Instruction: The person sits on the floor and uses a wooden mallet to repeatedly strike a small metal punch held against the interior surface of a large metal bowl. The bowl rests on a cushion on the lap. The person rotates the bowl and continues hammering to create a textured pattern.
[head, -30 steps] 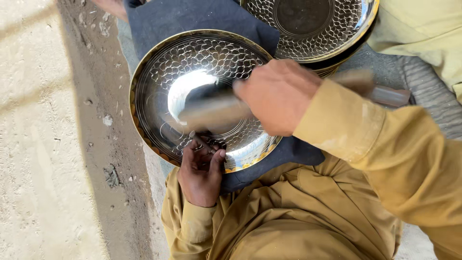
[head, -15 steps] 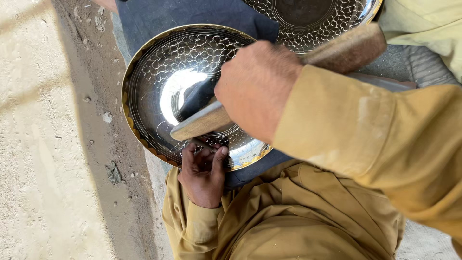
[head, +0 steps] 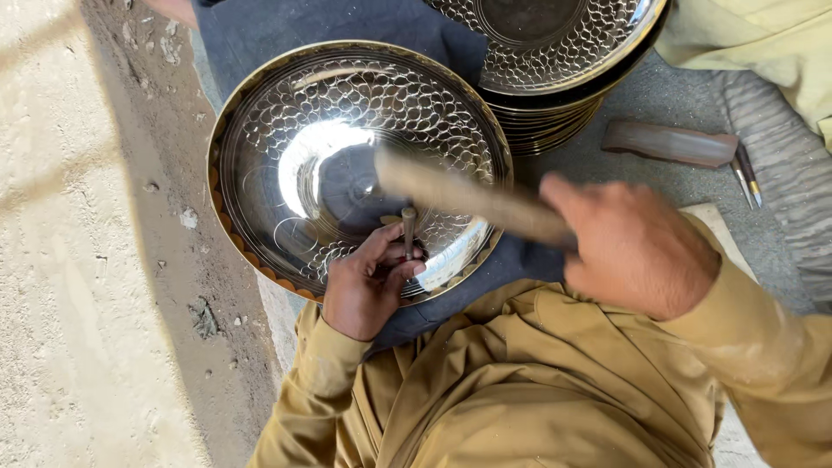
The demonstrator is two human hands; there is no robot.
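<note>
A shiny round metal plate [head: 286, 147] with a hammered scale pattern lies on a dark blue cloth [head: 286, 35] in front of me. My left hand [head: 364, 286] pinches a small metal punch [head: 408, 227] upright on the plate's near rim. My right hand [head: 633, 247] grips a wooden-handled hammer [head: 459, 195], blurred, its head over the plate just above and left of the punch.
A stack of similar patterned plates [head: 555, 61] stands at the back right. A dark wooden-handled tool [head: 667, 143] and thin metal tools [head: 747, 178] lie on the grey ground to the right. A rough concrete ledge [head: 78, 260] runs along the left.
My right hand has swung down and to the right with the hammer, uncovering the plate and the punch. The left hand stays at the plate's near rim.
</note>
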